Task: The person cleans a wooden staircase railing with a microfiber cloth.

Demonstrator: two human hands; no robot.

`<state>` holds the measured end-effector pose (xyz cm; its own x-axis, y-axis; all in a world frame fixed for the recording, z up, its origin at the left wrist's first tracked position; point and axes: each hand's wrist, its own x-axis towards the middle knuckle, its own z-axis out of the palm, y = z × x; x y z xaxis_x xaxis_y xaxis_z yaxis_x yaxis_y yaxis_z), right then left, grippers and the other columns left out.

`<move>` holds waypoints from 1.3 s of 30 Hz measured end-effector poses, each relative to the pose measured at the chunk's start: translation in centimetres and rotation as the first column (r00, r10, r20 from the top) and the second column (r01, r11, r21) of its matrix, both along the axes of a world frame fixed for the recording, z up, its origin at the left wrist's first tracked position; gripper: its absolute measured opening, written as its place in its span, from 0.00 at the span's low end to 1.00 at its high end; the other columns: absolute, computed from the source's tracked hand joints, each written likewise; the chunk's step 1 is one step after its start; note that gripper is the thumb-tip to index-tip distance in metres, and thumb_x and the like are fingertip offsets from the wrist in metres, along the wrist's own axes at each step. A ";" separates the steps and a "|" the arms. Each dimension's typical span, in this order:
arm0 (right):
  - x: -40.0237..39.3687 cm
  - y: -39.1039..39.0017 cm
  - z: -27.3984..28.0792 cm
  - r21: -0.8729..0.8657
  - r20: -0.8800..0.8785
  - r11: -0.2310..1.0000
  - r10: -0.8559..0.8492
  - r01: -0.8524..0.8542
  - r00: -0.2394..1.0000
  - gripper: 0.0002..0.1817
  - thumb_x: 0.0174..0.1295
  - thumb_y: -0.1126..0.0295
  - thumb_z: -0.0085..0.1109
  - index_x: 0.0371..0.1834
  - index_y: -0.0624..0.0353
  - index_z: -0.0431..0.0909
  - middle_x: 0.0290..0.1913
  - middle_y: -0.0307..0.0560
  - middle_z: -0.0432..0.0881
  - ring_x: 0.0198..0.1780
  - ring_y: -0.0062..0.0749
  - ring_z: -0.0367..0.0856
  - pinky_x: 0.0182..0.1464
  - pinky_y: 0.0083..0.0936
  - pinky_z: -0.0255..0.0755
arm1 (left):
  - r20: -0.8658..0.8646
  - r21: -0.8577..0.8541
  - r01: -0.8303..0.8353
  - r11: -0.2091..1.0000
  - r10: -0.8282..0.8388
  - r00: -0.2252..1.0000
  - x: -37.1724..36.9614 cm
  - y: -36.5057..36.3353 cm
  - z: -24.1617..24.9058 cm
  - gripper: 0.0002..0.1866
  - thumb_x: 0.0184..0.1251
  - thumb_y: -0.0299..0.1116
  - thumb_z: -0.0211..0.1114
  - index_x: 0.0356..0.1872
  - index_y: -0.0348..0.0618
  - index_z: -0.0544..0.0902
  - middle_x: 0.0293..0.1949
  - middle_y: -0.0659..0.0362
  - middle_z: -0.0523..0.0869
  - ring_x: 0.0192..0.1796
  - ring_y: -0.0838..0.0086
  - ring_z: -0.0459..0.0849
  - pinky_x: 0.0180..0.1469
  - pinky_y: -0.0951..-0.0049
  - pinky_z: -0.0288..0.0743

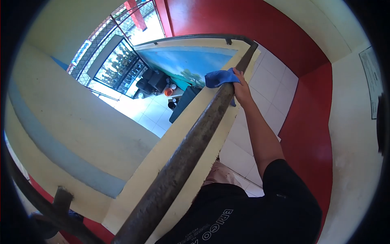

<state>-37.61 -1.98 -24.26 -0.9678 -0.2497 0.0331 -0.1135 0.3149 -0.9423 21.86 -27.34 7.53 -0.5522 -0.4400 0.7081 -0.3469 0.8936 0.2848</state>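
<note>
My right hand [242,90] is closed over a blue cloth [220,78] on the dark metal handrail [178,162]. The cloth drapes across the top of the rail, one end hanging on the left side and a small bit showing below my hand. Beneath the rail runs a cream-coloured low wall [162,171]. My right arm stretches forward from a black T-shirt sleeve. My left hand is out of the frame.
A red wall [306,122] and white floor tiles [266,83] lie to the right. Left of the low wall, a lower area holds a glass display case [118,67], dark boxes [154,79] and an orange pot [168,92]. Another rail section [44,199] curves at lower left.
</note>
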 end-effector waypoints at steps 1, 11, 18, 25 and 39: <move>1.0 0.0 0.6 -0.004 0.014 1.000 -0.003 0.003 1.000 0.24 0.78 0.65 0.46 0.75 0.55 0.70 0.80 0.48 0.64 0.85 0.44 0.41 0.82 0.35 0.38 | -0.010 0.003 -0.001 1.000 0.001 1.000 -0.1 0.0 0.0 0.25 0.75 0.46 0.57 0.54 0.30 0.81 0.52 0.41 0.85 0.61 0.45 0.81 0.68 0.40 0.70; 17.5 3.4 10.9 -0.457 0.384 0.885 0.110 0.086 0.917 0.23 0.79 0.64 0.42 0.71 0.64 0.71 0.66 0.55 0.79 0.67 0.43 0.76 0.74 0.38 0.64 | -0.182 0.139 0.036 0.990 -0.010 0.983 0.8 0.8 -1.6 0.19 0.76 0.38 0.60 0.58 0.32 0.80 0.58 0.45 0.85 0.65 0.48 0.80 0.72 0.45 0.65; 29.2 12.2 14.0 -0.830 0.537 0.374 0.335 0.414 0.774 0.30 0.78 0.54 0.35 0.72 0.65 0.67 0.70 0.60 0.74 0.70 0.56 0.73 0.74 0.54 0.63 | 0.026 -0.260 0.076 0.963 -0.072 0.997 0.5 2.1 -0.2 0.14 0.79 0.31 0.57 0.55 0.33 0.81 0.50 0.48 0.89 0.62 0.49 0.83 0.69 0.46 0.68; 42.1 17.6 14.5 -0.676 0.707 0.383 0.095 0.630 0.701 0.32 0.79 0.48 0.33 0.69 0.63 0.70 0.69 0.60 0.75 0.69 0.58 0.73 0.73 0.55 0.64 | -0.020 0.549 0.827 0.121 -0.987 0.157 0.2 8.2 -1.0 0.18 0.61 0.36 0.77 0.52 0.47 0.87 0.51 0.51 0.88 0.61 0.54 0.84 0.65 0.53 0.74; 43.1 28.4 19.3 -0.813 0.555 0.338 0.200 0.475 0.808 0.32 0.77 0.45 0.41 0.71 0.59 0.68 0.68 0.56 0.76 0.67 0.53 0.76 0.71 0.53 0.68 | -0.513 0.836 -0.063 -0.545 -0.818 0.261 -20.0 28.2 -17.8 0.34 0.76 0.57 0.59 0.68 0.36 0.74 0.61 0.51 0.84 0.64 0.62 0.81 0.69 0.55 0.70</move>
<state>5.49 26.40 -4.92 -0.9116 -0.2476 -0.3281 0.3878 -0.7828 -0.4866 1.84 0.84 -10.27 -0.7984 0.5598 -0.2217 -0.4213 -0.2564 0.8699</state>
